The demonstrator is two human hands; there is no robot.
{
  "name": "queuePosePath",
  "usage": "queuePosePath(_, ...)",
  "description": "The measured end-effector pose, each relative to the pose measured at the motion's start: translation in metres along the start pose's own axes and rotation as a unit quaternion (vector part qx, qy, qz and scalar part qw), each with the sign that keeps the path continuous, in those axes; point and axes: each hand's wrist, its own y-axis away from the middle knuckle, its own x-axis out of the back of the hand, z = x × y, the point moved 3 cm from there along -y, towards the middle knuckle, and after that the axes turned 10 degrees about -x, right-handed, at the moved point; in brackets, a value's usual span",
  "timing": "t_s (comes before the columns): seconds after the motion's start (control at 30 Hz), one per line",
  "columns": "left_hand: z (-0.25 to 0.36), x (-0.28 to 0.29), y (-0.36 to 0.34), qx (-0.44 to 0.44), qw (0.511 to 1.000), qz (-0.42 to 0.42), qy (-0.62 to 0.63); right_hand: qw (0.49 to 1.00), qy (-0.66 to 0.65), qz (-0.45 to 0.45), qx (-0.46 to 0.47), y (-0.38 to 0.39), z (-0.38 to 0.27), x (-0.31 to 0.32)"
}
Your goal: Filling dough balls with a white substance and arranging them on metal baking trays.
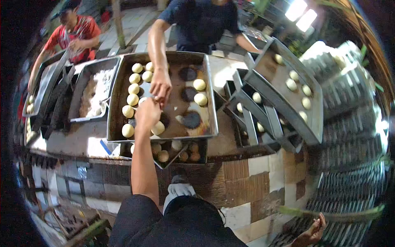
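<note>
My left hand (148, 113) reaches into a large metal baking tray (110, 119) on the table. Its fingers are closed and meet the hand of a co-worker (161, 84), who stands across the table; whatever is pinched there is hidden. Round, pale dough balls (133, 89) sit in rows along the tray's left side, and a few more are by its right wall. Dark, worn patches (191, 120) mark the tray's bottom. Out to the lower right, away from the table, my right hand (314, 231) hangs with its fingers loosely bent apart and nothing visible in it.
Metal trays (284, 88) with dough balls lean in a tilted stack at right. Another tray (88, 88) with white flour stands left, near a second person (74, 35) in red. Below the big tray's near edge sit more dough balls (163, 156). Slatted racks (349, 189) rise at far right.
</note>
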Motion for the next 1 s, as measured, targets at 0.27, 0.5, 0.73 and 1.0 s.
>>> queuePosePath(0.27, -0.020, 0.074, 0.176, -0.079, 0.641, -0.040, 0.762, 0.970, -0.089, 0.025, -0.223, 0.137, 0.068, 0.075)
queuePosePath(0.5, -0.043, 0.141, 0.301, -0.123, 0.542, -0.078, 0.828, 0.913, -0.245, -0.168, -0.280, 0.240, 0.028, 0.038)
queuePosePath(0.73, -0.115, 0.200, 0.327, -0.071, 0.538, 0.001, 0.840, 0.890, -0.276, -0.323, -0.167, 0.311, -0.083, 0.033)
queuePosePath(1.0, -0.215, 0.191, 0.401, -0.008, 0.541, -0.118, 0.833, 0.886, -0.266, -0.379, 0.003, 0.356, -0.260, 0.007)
